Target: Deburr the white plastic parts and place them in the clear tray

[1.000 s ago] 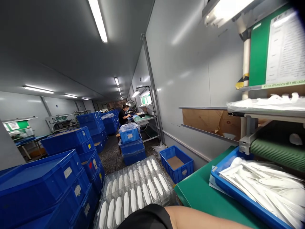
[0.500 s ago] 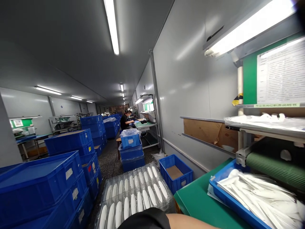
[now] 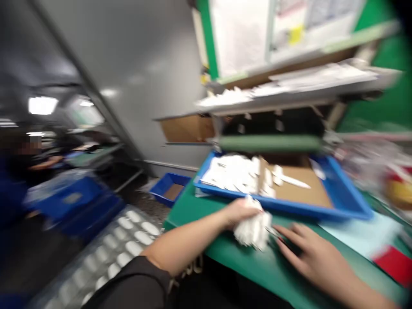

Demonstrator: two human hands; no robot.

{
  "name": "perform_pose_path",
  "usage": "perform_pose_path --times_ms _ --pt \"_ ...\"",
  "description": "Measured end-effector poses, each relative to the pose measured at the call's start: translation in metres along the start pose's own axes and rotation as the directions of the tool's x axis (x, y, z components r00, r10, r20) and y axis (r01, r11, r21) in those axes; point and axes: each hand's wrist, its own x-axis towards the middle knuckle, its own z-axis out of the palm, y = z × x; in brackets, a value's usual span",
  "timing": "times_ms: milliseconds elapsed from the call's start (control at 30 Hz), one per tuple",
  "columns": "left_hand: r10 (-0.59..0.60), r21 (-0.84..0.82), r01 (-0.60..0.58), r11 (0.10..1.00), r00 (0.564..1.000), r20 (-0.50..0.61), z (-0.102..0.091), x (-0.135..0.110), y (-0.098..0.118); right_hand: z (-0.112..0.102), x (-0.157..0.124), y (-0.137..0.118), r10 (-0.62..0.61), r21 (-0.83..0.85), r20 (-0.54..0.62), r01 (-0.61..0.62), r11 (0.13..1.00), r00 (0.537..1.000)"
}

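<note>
My left hand (image 3: 236, 212) is closed on a bunch of white pieces (image 3: 254, 231) over the front of the green table. Blur hides the exact shape of these pieces. Close to its right side is my right hand (image 3: 304, 251), fingers bent toward the bunch. Something thin and partly dark (image 3: 275, 235) shows at its fingertips, too smeared to name. Just behind both hands lies a blue bin (image 3: 289, 208) with many white parts (image 3: 230, 171) on its left and a brown cardboard sheet (image 3: 309, 193) on its right.
A green roller (image 3: 270, 143) and a loaded shelf (image 3: 289, 96) sit above the bin. A tray of white oval parts (image 3: 133, 248) and a small blue crate (image 3: 170, 189) are left of the table. A red item (image 3: 394, 264) lies right. Another person (image 3: 32, 159) sits far left.
The view has swung right and down onto the table. Both hands are now in view, the left with the white bunch; before, only part of one arm showed.
</note>
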Motion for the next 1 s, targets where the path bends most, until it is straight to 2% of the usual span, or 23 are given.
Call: perform_pose_path --times_ms 33,100,167,233,333,433,600,800,1000 --pt "-0.012 -0.019 0.013 1.0 0.999 0.051 0.0 0.008 -0.005 0.002 -0.014 0.01 0.06 -0.007 0.051 -0.06 0.998 0.997" --pt "-0.062 -0.032 0.069 0.997 0.984 0.168 0.0 0.025 -0.014 0.008 -0.031 0.028 0.073 0.058 0.116 -0.08 0.995 0.991" --pt "-0.109 -0.028 0.119 0.993 0.965 0.24 0.001 0.036 -0.019 0.015 -0.035 0.043 0.086 0.114 0.088 -0.096 0.989 0.992" --pt "-0.144 -0.031 0.158 0.987 0.953 0.267 0.002 0.039 -0.021 0.019 -0.034 0.051 0.094 0.133 0.062 -0.102 0.986 0.994" --pt "-0.169 -0.019 0.178 0.984 0.959 0.23 0.001 0.037 -0.022 0.019 -0.032 0.05 0.089 0.12 0.09 -0.1 0.988 0.992" --pt "-0.129 0.033 0.126 0.992 0.978 0.164 -0.004 0.038 -0.026 0.019 -0.033 0.045 0.071 0.105 0.137 -0.085 0.991 0.988" --pt "-0.055 0.153 0.04 0.987 0.994 0.096 -0.012 0.042 -0.03 0.021 -0.034 0.042 0.072 0.104 0.142 -0.088 0.991 0.987" --pt "-0.041 0.216 0.029 0.976 0.998 0.053 -0.011 0.043 -0.031 0.021 -0.035 0.038 0.025 0.104 0.138 -0.04 0.994 0.99" --pt "-0.044 0.268 0.026 0.963 0.997 0.061 -0.008 0.042 -0.031 0.023 -0.035 0.033 0.008 0.068 0.173 -0.02 0.997 0.985"
